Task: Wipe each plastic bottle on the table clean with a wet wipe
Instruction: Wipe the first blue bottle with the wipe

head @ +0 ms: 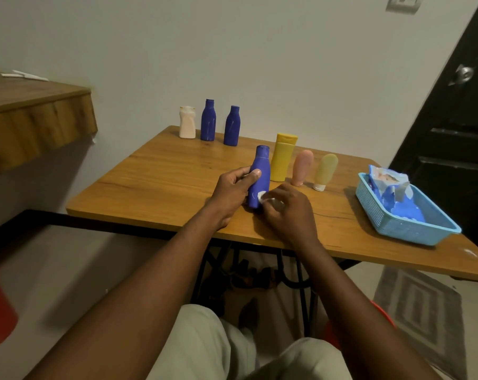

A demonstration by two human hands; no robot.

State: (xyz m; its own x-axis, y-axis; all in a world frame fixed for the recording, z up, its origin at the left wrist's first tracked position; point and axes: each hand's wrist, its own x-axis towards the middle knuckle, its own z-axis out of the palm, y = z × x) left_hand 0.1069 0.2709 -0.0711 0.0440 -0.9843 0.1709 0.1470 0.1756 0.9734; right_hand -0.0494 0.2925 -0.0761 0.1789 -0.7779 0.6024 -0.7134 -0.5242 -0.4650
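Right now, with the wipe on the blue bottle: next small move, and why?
Probably slide the wet wipe up the blue bottle toward its neck. The right hand pinches the wipe low on the body, near the base, while the left hand grips the bottle's middle.

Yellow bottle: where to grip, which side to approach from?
Probably the body of the yellow bottle, below its wide cap, coming from the near side: it stands upright, the pink tube crowds its right and the held blue bottle its left.
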